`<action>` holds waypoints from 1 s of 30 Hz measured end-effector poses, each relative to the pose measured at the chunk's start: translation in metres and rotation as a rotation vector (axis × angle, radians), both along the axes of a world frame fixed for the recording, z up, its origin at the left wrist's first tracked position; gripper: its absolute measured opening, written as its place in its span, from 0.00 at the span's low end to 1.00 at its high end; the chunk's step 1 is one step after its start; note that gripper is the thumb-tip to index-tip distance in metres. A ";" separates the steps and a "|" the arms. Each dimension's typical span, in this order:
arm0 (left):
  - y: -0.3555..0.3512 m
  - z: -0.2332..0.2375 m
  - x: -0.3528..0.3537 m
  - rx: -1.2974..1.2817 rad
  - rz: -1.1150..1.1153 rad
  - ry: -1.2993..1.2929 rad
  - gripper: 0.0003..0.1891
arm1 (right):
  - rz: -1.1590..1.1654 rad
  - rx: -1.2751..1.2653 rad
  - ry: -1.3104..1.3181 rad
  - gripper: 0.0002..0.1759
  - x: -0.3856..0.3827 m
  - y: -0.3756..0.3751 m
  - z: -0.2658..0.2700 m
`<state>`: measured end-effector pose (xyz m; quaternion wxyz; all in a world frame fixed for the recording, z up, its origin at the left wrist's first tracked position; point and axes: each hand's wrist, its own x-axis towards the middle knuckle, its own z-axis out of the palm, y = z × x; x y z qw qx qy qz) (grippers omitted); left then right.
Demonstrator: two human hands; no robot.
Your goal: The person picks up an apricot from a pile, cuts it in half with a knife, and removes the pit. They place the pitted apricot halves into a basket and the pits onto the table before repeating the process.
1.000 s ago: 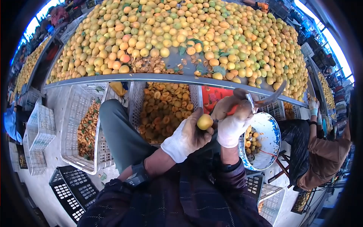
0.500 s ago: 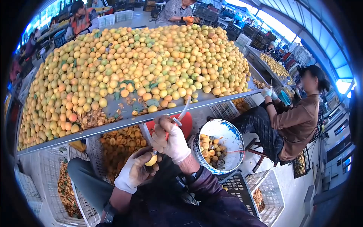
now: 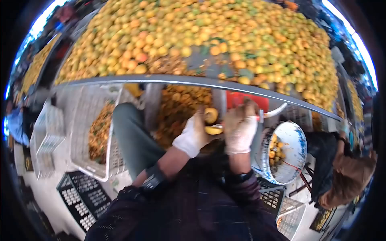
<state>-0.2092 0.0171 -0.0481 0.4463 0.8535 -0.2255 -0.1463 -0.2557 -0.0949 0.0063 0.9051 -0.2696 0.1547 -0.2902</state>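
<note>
My left hand (image 3: 194,134), in a white glove with darkened fingers, is closed on an apricot (image 3: 210,115) that looks split. One yellow piece sits at the fingertips and another apricot piece (image 3: 214,129) lies just below it. My right hand (image 3: 241,130), also gloved, is closed around a slim hand tool (image 3: 260,116) with a metal fitting. A curved whitish tube (image 3: 277,111) sticks out from its right end. The tool's inner end reaches the fruit between both hands; its tip is blurred. Beneath the hands stands a crate of opened apricots (image 3: 183,100).
A metal-edged table (image 3: 177,79) heaped with apricots spans the front. A paint-spattered white bucket (image 3: 295,140) holding fruit stands at right, beside a seated person (image 3: 345,176). White crates (image 3: 103,176) and a black crate (image 3: 86,197) are at left. Something red (image 3: 245,99) sits under the table edge.
The view has tilted down and swung left. The apricot, whole-looking before, now shows as two pieces at my left fingers. My hands have come level, side by side.
</note>
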 end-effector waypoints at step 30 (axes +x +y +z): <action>-0.014 0.012 0.008 -1.040 0.395 1.257 0.15 | -0.351 -0.749 0.291 0.14 0.032 0.001 0.009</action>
